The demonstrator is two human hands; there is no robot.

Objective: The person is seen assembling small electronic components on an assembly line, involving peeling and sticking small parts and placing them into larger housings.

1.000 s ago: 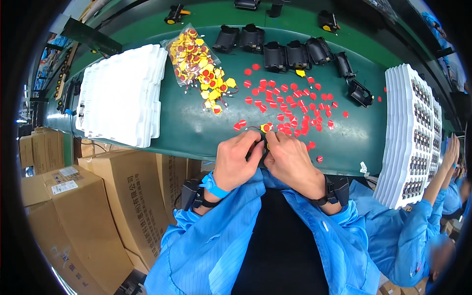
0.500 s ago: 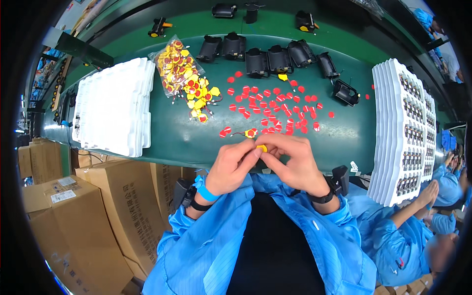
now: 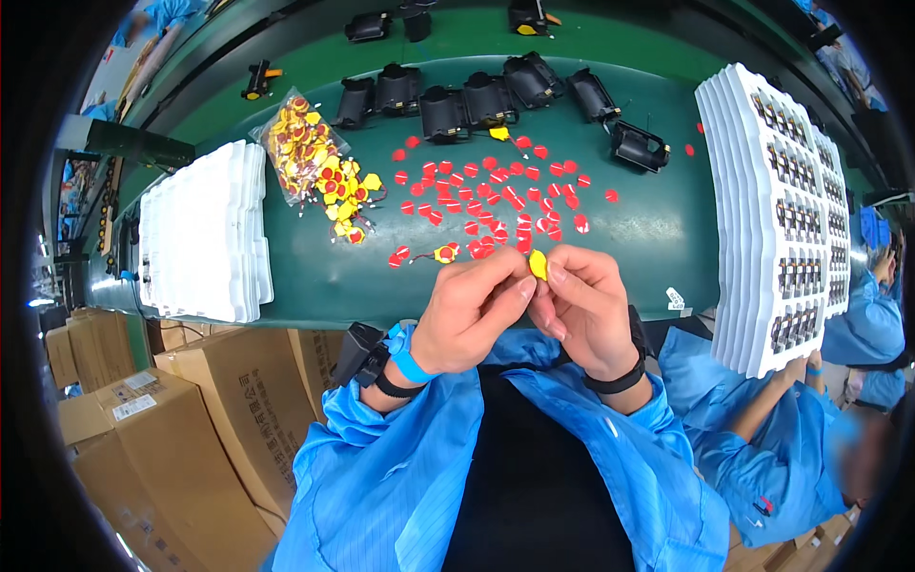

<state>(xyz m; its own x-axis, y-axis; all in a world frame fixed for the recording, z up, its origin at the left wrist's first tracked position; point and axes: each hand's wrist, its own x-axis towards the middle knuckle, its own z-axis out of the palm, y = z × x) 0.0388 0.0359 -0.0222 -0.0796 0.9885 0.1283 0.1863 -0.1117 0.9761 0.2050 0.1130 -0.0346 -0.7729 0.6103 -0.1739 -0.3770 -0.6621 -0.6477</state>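
Note:
In front of my chest, over the table's near edge, my two hands meet around a small yellow disc-shaped part (image 3: pixel 538 265). My right hand (image 3: pixel 593 310) pinches it between thumb and fingers, its yellow face showing. My left hand (image 3: pixel 477 310) is closed too, thumb and index fingertip pressed together right beside the part; what is between them is hidden. Just beyond my left hand lies a yellow part with a red round face and wire (image 3: pixel 445 254). Many red round stickers (image 3: pixel 486 191) are scattered farther out.
A clear bag (image 3: pixel 300 143) of yellow-and-red parts spills onto the green table (image 3: pixel 334 286). Black plastic housings (image 3: pixel 445 112) stand in a row behind. White trays (image 3: pixel 205 234) are stacked left, and loaded trays (image 3: pixel 772 229) right. Cardboard boxes (image 3: pixel 229 400) are lower left; a co-worker's blue sleeve (image 3: pixel 762 467) is lower right.
My hands have moved slightly right in the picture, and the yellow part has been tilted upward between them. The table scene has shifted left with the head's turn.

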